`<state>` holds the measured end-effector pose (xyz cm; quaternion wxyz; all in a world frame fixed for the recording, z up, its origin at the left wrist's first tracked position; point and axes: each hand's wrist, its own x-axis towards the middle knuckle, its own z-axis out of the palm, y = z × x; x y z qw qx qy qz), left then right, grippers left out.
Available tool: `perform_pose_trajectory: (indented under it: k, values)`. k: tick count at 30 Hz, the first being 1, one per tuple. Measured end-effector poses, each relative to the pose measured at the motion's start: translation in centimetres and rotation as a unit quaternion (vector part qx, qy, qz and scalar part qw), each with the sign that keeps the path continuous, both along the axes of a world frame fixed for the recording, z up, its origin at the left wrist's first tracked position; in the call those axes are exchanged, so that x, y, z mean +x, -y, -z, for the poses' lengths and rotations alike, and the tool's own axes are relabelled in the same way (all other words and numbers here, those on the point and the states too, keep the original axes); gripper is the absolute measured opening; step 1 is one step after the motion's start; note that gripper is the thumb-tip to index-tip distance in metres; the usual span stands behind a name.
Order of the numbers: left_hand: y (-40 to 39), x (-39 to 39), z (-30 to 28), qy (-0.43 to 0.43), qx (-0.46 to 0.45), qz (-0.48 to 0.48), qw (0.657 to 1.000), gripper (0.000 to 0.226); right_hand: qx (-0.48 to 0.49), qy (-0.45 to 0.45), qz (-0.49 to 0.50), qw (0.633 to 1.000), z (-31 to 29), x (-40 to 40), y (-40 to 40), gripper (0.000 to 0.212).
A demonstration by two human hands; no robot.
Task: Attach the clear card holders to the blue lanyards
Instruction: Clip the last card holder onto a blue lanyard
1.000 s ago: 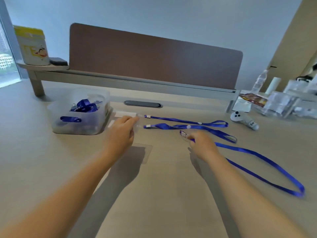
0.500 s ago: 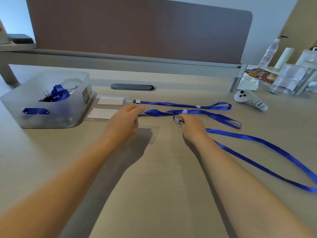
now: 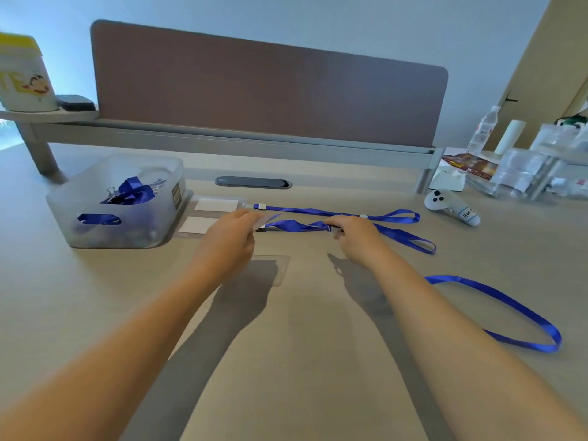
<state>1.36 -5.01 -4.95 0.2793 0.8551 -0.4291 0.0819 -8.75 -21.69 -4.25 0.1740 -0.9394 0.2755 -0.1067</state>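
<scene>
Hands are now off the desk: the left hand (image 3: 227, 240) pinches what looks like a clear card holder (image 3: 265, 220), the right hand (image 3: 358, 238) at 3 o'clock grips the blue lanyard (image 3: 496, 305) clip (image 3: 334, 229), ready to join.

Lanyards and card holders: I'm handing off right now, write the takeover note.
Left hand pinches a clear card holder, raised off the desk.
Right hand pinches the metal clip of the third lanyard, whose loop trails right.
Done: two lanyards lie stretched out beyond the hands, each running to a carded holder beside the bin; whether they are clipped cannot be told.
One more empty holder lies flat near the left wrist.
Left: clip the held holder on, then lay it with the others. More lanyards wait in the bin.
</scene>
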Motion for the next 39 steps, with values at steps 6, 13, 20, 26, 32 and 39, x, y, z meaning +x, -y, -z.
perform_pose_trajectory:
  k: [6,13,20,26,32,39]
  values:
    - [-1.6,-0.8,-1.1,-0.011,0.006,-0.016,1.000,0.035,0.001,-0.030,-0.026,0.999,-1.5,-0.7,-2.1,0.026]
    - [-2.9,-1.1,-1.5,-0.051,-0.020,-0.023,0.998,0.039,-0.010,0.026,0.001,1.000,-2.0,-0.3,-4.3,0.046]
    - [-3.5,-0.6,-1.2,-0.247,-0.175,-0.024,0.953,0.042,0.209,0.120,-0.033,0.970,-2.5,0.8,-6.9,0.027]
    - [-3.7,-0.7,-1.5,-0.389,-0.264,-0.014,0.882,0.032,0.295,0.185,-0.039,0.937,-3.0,1.9,-8.2,0.034]
    - [-3.6,-0.9,-1.7,-0.436,-0.317,0.000,0.842,0.029,0.347,0.175,-0.011,0.921,-3.0,2.3,-8.9,0.036]
    - [-3.4,-1.2,-1.8,-0.411,-0.309,0.020,0.857,0.033,0.413,0.196,0.013,0.889,-3.6,2.4,-9.4,0.034]
